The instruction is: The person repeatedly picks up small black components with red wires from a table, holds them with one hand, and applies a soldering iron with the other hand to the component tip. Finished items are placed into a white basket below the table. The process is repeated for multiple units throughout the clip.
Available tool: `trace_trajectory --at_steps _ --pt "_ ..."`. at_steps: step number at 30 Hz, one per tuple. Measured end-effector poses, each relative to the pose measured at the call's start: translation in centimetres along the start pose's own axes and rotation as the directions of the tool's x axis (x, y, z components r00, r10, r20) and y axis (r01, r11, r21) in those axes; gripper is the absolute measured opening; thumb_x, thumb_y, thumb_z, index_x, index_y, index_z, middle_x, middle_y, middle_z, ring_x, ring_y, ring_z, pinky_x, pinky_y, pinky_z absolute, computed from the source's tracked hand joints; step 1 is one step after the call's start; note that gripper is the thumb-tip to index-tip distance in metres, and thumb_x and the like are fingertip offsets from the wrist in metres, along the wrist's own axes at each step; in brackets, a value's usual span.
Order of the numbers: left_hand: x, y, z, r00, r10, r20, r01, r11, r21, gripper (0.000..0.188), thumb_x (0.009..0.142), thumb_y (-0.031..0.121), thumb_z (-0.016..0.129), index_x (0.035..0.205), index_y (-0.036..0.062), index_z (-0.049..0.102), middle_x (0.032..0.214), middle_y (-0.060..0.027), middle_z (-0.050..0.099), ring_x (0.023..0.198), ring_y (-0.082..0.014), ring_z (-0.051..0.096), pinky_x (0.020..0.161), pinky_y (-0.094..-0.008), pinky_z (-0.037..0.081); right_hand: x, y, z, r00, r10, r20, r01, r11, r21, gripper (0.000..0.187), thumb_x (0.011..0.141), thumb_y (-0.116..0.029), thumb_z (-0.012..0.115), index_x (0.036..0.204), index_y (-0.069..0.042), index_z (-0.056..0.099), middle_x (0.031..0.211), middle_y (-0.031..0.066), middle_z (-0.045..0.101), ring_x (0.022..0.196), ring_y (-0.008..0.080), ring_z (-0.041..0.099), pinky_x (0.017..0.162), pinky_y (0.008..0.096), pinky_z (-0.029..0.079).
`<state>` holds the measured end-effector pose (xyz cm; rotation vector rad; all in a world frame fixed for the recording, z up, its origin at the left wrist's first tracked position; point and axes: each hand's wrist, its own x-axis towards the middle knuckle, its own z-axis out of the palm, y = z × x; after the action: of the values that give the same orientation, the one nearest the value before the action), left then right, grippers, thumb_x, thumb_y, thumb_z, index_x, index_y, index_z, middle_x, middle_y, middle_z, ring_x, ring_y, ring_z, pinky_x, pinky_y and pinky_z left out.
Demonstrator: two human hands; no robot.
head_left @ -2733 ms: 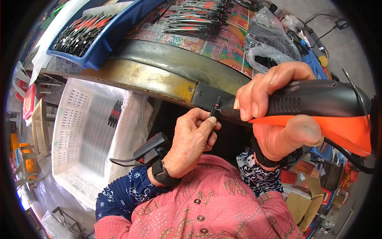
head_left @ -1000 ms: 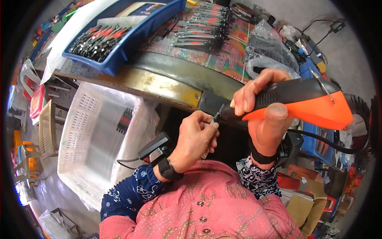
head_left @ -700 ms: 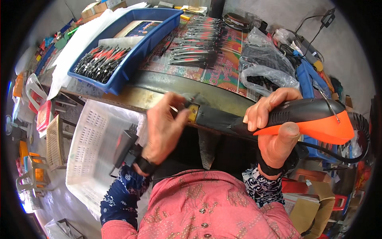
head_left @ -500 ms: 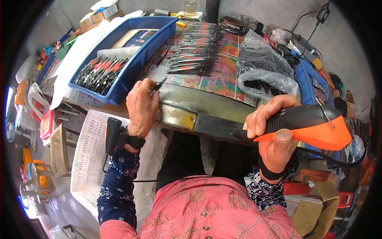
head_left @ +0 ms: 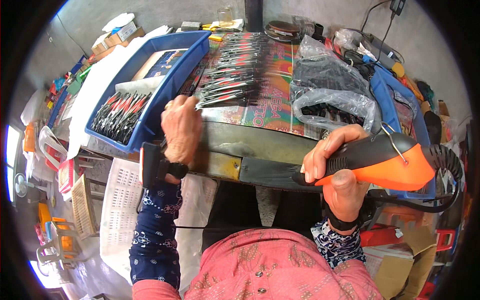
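My right hand (head_left: 337, 162) is wrapped round a black-and-orange electric screwdriver (head_left: 382, 161), held level above the bench's front edge. A metal hook and a coiled black cord (head_left: 446, 162) show at its rear. My left hand (head_left: 181, 125) is closed, knuckles up, beside the near left end of a row of slim black-and-red pen-like pieces (head_left: 227, 82) with silvery tips. Its fingertips are hidden, so what they hold cannot be made out. Left of that hand stands a blue tray (head_left: 172, 92), with more such pieces (head_left: 120, 114) heaped in its near part.
A clear plastic bag (head_left: 332, 80) with dark parts lies on the right of the bench. Behind it are cables and a blue bin (head_left: 392, 107). A white perforated basket (head_left: 120, 200) sits below the bench's left front. A glass jar (head_left: 225, 17) stands at the back.
My left hand has moved to the row's near end; the small dark piece seen at its fingers no longer shows. The right hand still grips the screwdriver. The whole view has shifted slightly.
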<state>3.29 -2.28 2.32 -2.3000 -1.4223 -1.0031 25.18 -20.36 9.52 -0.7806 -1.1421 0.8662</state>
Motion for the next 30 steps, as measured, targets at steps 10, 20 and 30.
trace_trajectory --at_steps 10,20,30 --pt "3.0 4.0 3.3 0.979 0.124 0.162 -0.107 0.988 -0.113 0.013 0.075 0.013 0.065 0.085 0.0066 0.060 0.083 -0.0120 0.057 0.081 -0.0341 0.057 0.068 -0.0428 0.046 0.2 0.2 -1.2 1.000 -0.018 -0.025 0.016 0.998 -0.065 0.049 0.076 -0.036 0.072 0.093 -0.002 0.041 0.066 0.0065 0.048 0.055 0.0148 0.050 0.053 0.0281 0.045" --pt "3.0 3.1 3.9 0.973 0.165 0.160 -0.119 0.957 -0.264 0.015 0.071 0.011 0.069 0.083 0.0042 0.062 0.084 -0.0150 0.057 0.079 -0.0361 0.058 0.067 -0.0442 0.047 0.5 0.5 -1.7 1.000 -0.014 0.020 0.016 0.996 -0.083 0.048 0.077 -0.034 0.072 0.094 -0.002 0.041 0.066 0.0064 0.048 0.056 0.0150 0.050 0.055 0.0284 0.045" --pt "2.9 3.4 3.0 0.991 0.118 0.058 -0.100 0.962 -0.255 0.016 0.064 0.011 0.071 0.078 0.0071 0.064 0.080 -0.0121 0.055 0.083 -0.0333 0.053 0.073 -0.0423 0.044 0.4 0.0 -1.1 0.999 -0.031 0.014 0.032 0.991 -0.130 0.048 0.078 -0.037 0.070 0.094 -0.002 0.041 0.066 0.0061 0.047 0.056 0.0148 0.049 0.056 0.0286 0.045"
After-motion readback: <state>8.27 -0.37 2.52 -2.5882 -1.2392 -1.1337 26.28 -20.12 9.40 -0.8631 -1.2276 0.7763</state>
